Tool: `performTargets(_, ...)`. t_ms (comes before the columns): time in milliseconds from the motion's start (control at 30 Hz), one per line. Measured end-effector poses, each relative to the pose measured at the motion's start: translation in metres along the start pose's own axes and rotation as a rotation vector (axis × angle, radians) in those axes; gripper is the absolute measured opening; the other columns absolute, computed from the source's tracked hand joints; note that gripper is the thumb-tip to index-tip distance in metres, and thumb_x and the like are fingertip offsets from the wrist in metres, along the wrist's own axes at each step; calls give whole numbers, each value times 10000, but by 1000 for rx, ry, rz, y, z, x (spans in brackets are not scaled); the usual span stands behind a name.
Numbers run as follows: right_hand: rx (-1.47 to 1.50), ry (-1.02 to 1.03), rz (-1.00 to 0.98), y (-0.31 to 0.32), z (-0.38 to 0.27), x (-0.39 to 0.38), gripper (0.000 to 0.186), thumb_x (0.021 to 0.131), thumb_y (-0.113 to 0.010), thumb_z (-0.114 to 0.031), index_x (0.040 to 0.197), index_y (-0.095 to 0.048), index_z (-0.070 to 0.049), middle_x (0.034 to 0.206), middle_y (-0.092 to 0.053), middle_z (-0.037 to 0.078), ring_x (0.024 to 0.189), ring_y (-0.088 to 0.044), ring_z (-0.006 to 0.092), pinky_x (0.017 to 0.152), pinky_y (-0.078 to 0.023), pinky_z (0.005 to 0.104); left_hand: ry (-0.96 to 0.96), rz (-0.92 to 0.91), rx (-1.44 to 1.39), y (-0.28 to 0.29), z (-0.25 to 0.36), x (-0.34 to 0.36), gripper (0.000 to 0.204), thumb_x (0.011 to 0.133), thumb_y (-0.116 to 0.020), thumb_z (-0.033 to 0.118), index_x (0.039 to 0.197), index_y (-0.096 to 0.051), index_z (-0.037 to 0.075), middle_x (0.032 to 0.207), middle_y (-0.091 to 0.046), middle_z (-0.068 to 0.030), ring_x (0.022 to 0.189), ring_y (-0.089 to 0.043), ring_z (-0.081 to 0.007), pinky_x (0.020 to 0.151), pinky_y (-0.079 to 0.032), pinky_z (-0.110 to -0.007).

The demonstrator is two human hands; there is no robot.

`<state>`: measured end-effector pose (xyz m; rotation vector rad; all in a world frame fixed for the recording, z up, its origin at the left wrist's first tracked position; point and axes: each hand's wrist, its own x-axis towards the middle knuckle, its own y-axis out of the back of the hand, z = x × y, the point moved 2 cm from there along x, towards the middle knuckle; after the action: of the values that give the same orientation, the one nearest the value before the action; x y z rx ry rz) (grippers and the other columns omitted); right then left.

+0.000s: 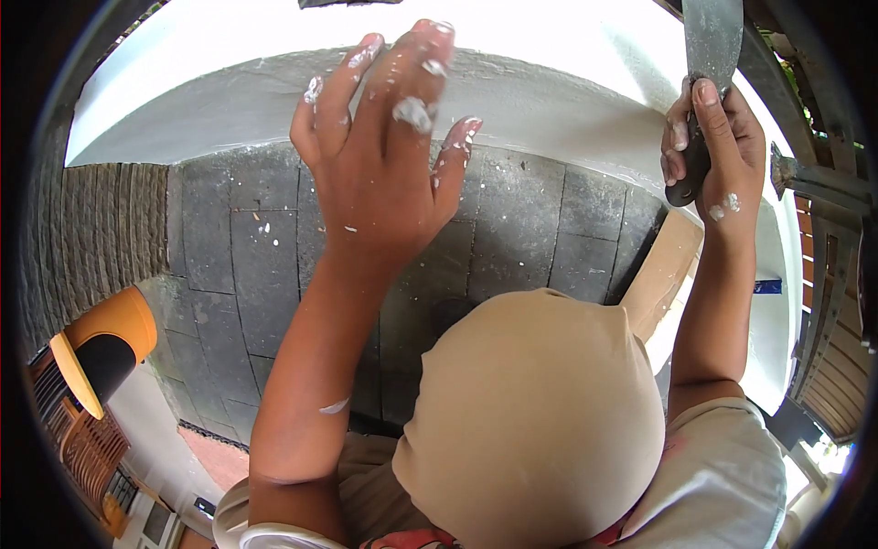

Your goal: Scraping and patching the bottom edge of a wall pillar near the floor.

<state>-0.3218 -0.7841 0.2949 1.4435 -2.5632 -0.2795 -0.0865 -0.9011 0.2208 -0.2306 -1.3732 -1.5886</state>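
Note:
In the head view, my left hand (pixel 384 156) is raised at the upper middle, in front of a white ledge (pixel 567 27). Its fingers are apart and hold nothing; white paste is smeared on the fingertips and knuckles. At the upper right, my right hand (pixel 736 151) wraps round the black handle of a putty knife (pixel 714 41). The knife's broad grey metal blade points away from me and is cut off by the top edge. White paste marks this hand too. Whether my left fingers touch the ledge I cannot tell.
Grey floor tiles (pixel 261 320) with white specks lie below the ledge. Ribbed stone cladding (pixel 110 229) stands at left, near a yellow and black object (pixel 114 339) and a wooden chair (pixel 91 448). A light brown board (pixel 663 274) lies by my right forearm. Beige cloth (pixel 540 412) covers the lower middle.

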Motion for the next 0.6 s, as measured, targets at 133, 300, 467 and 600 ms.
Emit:
performTargets(133,6,-3,2,3,1,0,330,995,-598,-348,907,-587,-31,651,-548,36,468,-497,100,449,-415,240,-30,-95,171,-2,5,-3,533,853,-691,232,1371,-572,281,1493,-455,-7,1374,-363,-273,1061,-233,-554)
performTargets(300,6,-8,-19,1,0,-1,336,992,-603,-356,898,-587,-34,651,-551,36,470,-503,103,454,-418,240,-66,-103,330,-9,7,-8,626,857,-691,224,1451,-495,241,1531,-404,-65,1421,-302,-323,1077,-191,-613)
performTargets(467,97,8,183,-10,17,-24,290,1012,-567,-294,898,-544,-28,675,-562,54,508,-530,121,486,-437,249,64,-175,58,3,8,-9,578,852,-663,144,1390,-558,329,1588,-323,-75,1430,-302,-343,1069,-213,-642)
performTargets(600,296,-123,327,-47,68,-69,257,1037,-529,-266,894,-525,-53,675,-570,46,512,-537,113,476,-449,256,-98,-78,112,6,10,-13,606,868,-678,230,1444,-493,198,1583,-275,-183,1434,-237,-454,1072,-204,-656)
